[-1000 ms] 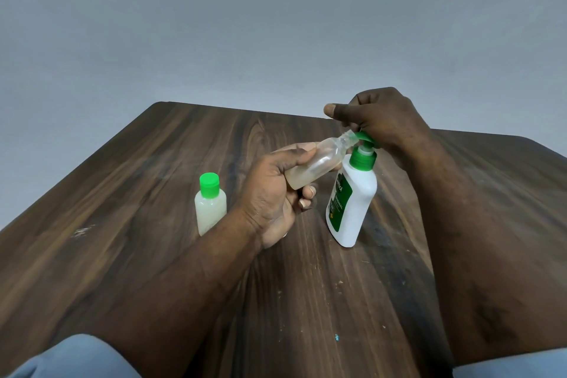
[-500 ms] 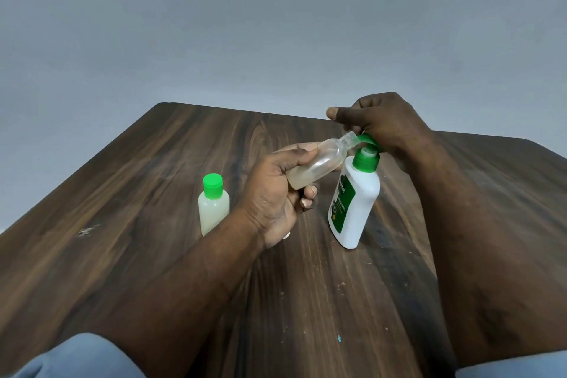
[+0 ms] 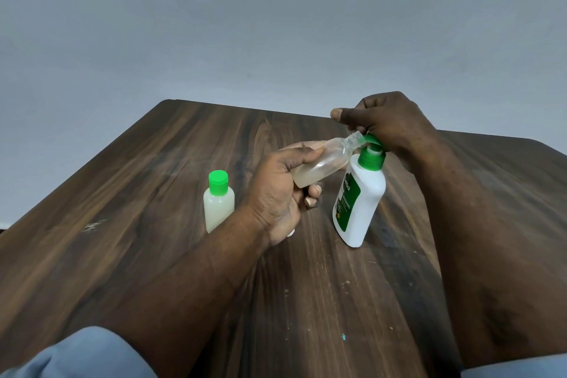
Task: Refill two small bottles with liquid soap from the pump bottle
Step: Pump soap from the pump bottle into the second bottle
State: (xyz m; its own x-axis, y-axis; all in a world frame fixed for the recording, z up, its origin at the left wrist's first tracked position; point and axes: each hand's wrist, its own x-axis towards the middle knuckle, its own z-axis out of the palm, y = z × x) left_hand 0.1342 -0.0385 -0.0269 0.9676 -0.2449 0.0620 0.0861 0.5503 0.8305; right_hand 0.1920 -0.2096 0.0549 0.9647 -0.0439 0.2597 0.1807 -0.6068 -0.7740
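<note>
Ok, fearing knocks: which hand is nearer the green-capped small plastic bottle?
Left. Left hand is beside the green-capped small plastic bottle; right hand farther, atop the white pump bottle.

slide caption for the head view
Left hand holds uncapped small bottle at the pump bottle spout; right hand on the pump.

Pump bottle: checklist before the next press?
1. Open small bottle mouth at pump spout: ok.
2. Left hand grips open small bottle: ok.
3. Right hand on pump head: ok.
4. Pump bottle base flat on table: cannot tell, it leans.
5. Room left in open small bottle: ok, liquid only in its low end.
6. Capped small bottle upright, apart: ok.
</note>
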